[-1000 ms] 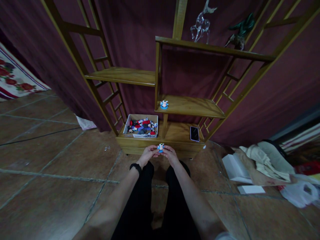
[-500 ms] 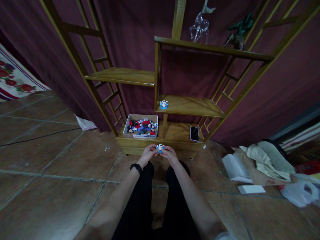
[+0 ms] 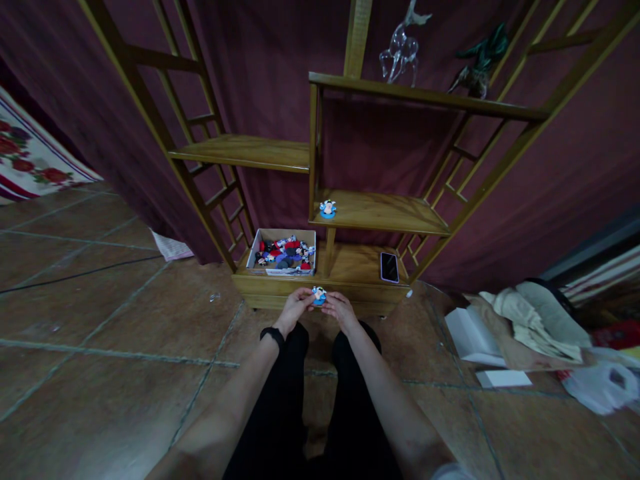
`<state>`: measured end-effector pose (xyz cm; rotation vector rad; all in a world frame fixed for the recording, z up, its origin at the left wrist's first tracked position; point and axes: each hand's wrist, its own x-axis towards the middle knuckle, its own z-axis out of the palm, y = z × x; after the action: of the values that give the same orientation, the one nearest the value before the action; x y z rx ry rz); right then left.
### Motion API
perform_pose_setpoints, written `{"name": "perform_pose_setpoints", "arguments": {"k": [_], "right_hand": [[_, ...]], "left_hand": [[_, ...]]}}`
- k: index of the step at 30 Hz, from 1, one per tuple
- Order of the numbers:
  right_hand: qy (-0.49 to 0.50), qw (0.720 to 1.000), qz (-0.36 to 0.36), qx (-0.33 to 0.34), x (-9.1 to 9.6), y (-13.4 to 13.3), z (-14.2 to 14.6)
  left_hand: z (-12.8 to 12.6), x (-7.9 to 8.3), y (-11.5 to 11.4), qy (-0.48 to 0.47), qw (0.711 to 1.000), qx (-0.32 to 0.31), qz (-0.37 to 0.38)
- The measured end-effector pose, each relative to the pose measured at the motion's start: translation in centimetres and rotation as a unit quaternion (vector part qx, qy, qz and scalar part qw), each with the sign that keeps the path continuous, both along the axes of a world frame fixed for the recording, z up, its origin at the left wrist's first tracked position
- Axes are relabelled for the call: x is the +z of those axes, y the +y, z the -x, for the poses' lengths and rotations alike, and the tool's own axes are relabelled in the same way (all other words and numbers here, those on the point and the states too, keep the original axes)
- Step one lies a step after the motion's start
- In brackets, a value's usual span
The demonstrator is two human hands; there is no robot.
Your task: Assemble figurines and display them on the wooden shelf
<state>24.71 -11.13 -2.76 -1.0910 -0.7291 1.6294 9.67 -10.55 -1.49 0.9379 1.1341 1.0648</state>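
My left hand and my right hand meet in front of the low wooden shelf unit, both pinching a small blue-and-white figurine between their fingertips. A black band sits on my left wrist. Just beyond my hands, a white box full of several small red, blue and black figurines rests on the bottom shelf. A similar figurine stands alone on the middle shelf above.
A phone lies flat on the bottom shelf at right. A glass deer and a dark green ornament stand on the top shelf. Cloths, white boxes and a plastic bag crowd the tiled floor at right.
The figurine and both hands have shifted very slightly up and left; the grip is unchanged.
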Motion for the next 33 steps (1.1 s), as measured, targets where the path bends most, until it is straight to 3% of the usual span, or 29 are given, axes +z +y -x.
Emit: {"name": "perform_pose_setpoints", "arguments": {"k": [11,18,33], "right_hand": [[-0.002,1.000,-0.028,-0.008,0.38,-0.60,0.21],[-0.009,0.999,-0.012,0.032,0.68,-0.55,0.39],[-0.026,0.999,-0.032,0.027,0.35,-0.39,0.70]], "left_hand": [[0.09,-0.08,0.10,-0.015,1.000,-0.006,0.003],[0.01,-0.23,0.18,-0.002,1.000,-0.014,0.006],[0.16,0.23,0.19,-0.024,0.996,-0.072,0.044]]}}
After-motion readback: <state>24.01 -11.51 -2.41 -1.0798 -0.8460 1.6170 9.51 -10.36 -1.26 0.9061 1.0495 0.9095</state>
